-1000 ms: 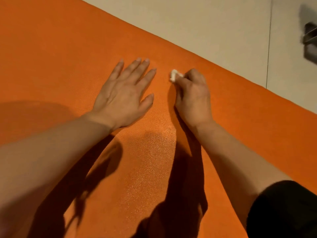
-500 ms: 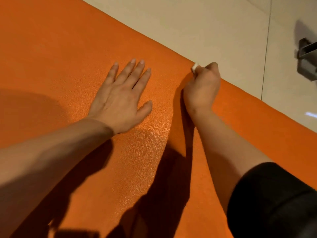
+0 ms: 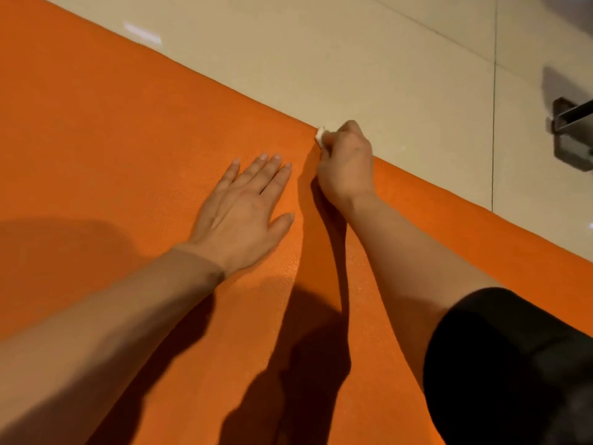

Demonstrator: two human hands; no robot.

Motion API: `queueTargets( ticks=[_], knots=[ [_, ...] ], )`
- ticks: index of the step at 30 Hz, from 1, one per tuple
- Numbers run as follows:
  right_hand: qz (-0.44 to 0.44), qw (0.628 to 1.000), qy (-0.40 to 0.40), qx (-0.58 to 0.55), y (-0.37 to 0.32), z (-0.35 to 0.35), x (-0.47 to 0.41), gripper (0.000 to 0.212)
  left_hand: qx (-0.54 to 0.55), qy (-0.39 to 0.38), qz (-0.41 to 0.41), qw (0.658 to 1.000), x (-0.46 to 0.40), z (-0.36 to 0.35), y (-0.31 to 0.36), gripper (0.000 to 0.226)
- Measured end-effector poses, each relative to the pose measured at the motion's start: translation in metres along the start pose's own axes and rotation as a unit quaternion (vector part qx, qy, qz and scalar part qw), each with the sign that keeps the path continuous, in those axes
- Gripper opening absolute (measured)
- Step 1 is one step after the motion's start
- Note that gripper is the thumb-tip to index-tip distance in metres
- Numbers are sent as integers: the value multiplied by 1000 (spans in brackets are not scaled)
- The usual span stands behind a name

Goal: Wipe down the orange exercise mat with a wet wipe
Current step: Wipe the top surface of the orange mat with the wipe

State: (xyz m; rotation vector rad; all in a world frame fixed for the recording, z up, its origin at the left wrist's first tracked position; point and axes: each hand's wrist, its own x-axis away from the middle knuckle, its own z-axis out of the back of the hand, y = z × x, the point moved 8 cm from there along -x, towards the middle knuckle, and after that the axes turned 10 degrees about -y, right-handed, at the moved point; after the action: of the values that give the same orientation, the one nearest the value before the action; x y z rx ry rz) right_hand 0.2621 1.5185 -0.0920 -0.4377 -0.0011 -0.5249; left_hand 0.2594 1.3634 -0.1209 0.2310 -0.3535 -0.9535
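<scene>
Underneath, an orange mat (image 3: 112, 139) — beige tiled floor (image 3: 369, 59) beyond.

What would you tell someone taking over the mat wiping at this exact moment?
Left hand: flat, fingers straight, pressing on the orange textured exercise mat.
Right hand: grips the small white wadded wet wipe at the mat's far edge, beside the beige tiled floor.
Done: cannot tell which areas are wiped.
Left: probably the rest of the mat, working along from this edge.

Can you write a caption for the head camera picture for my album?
Right hand rubs a small white wet wipe along the orange textured exercise mat's far edge; left hand lies flat.
</scene>
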Motion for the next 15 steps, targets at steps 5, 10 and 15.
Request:
queueTargets(
  ticks=[5, 10, 15],
  knots=[
    [-113, 990, 85, 6, 36, 5, 15, 26, 28, 63, 49, 996, 13, 29, -47, 60],
    [-74, 993, 77, -55, -36, -28, -19, 25, -42, 43, 53, 997, 11, 15, -55, 59],
    [16, 999, 28, 12, -51, -31, -21, 24, -47, 41, 47, 997, 11, 13, -57, 60]
  ],
)
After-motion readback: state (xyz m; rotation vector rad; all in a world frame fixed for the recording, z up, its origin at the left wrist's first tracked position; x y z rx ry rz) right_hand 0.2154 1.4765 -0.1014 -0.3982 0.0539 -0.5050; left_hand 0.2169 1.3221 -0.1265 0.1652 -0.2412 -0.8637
